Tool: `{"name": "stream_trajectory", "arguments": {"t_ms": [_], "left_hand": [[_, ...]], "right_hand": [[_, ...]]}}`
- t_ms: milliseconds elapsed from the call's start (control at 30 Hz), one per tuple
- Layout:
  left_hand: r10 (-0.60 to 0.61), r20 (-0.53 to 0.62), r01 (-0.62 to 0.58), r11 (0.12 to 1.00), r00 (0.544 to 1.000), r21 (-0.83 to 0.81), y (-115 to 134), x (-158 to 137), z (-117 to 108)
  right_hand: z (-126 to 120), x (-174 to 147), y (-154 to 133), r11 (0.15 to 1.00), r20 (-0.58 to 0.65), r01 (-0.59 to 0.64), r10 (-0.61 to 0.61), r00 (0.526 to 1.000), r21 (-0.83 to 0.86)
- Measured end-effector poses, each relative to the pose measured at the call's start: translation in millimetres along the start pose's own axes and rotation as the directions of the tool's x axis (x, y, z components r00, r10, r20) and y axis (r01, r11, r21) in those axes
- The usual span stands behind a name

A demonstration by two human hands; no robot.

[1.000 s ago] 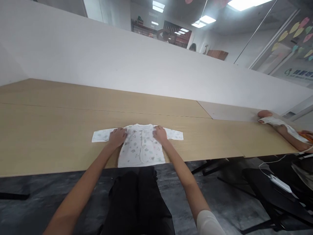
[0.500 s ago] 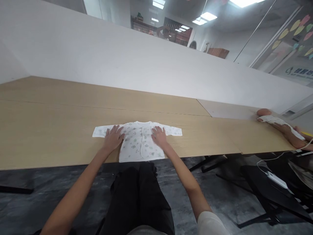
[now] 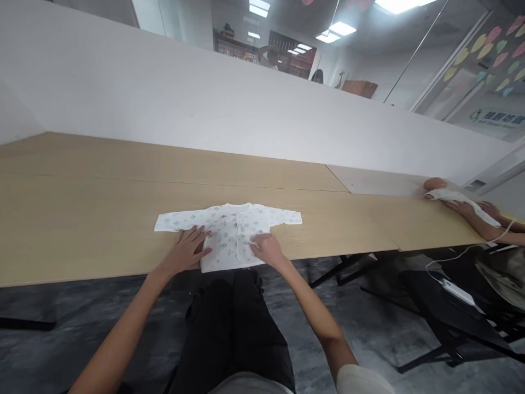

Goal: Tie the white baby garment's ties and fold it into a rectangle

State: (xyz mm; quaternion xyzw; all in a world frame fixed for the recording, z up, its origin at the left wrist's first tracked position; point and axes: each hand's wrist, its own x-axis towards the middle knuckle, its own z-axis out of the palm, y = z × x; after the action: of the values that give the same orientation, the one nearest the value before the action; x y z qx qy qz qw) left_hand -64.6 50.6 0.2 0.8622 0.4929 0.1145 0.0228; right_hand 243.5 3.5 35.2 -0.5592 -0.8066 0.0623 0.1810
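Note:
A small white baby shirt (image 3: 225, 241) with a scattered green and grey print lies spread on the wooden table, neckline away from me and both sleeves out to the sides. Its lower hem reaches the table's front edge. My left hand (image 3: 188, 250) rests flat at the shirt's left side below the sleeve, fingers apart. On the right half of the front, near the middle opening, my right hand (image 3: 268, 250) has its fingers curled and pinched together on the cloth. That hand covers part of the shirt's right side.
The long wooden table (image 3: 102, 208) runs against a white wall (image 3: 184, 104). At the far right, another person's arms (image 3: 478, 219) are beside a doll (image 3: 435, 184) with white cloth. A black folding chair (image 3: 435, 301) stands below, holding a white power strip (image 3: 458, 291).
My right hand has slid down the shirt front toward me, and its spread fingers have curled closed. My left hand has moved slightly lower, off the sleeve, and stays flat.

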Motion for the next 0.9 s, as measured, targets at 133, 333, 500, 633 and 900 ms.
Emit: {"name": "stream_trajectory", "arguments": {"t_ms": [133,333,500,633,900], "left_hand": [[0.055,-0.079,-0.06,0.997,0.995,-0.054,33.0,16.8,7.0],[-0.145,-0.166,0.114,0.977,0.975,-0.182,72.6,78.4,11.9],[-0.366,-0.062,0.348,0.916,0.928,-0.199,74.5,132.5,10.5],[-0.429,-0.085,0.408,0.893,0.899,-0.191,78.3,143.7,17.0],[-0.484,-0.136,0.431,0.852,0.864,-0.296,78.4,138.6,28.9]], "right_hand": [[-4.2,68.7,-10.6,0.983,0.017,-0.186,0.185,0.983,0.012],[15.9,137.3,-8.6,0.921,0.061,-0.383,0.38,0.923,0.065],[34.4,140.2,1.1,0.921,0.04,-0.369,0.367,0.93,0.124],[46.7,136.0,6.5,0.928,-0.034,-0.337,0.346,0.938,0.161],[57.3,131.0,8.5,0.916,-0.109,-0.316,0.35,0.93,0.246]]}}
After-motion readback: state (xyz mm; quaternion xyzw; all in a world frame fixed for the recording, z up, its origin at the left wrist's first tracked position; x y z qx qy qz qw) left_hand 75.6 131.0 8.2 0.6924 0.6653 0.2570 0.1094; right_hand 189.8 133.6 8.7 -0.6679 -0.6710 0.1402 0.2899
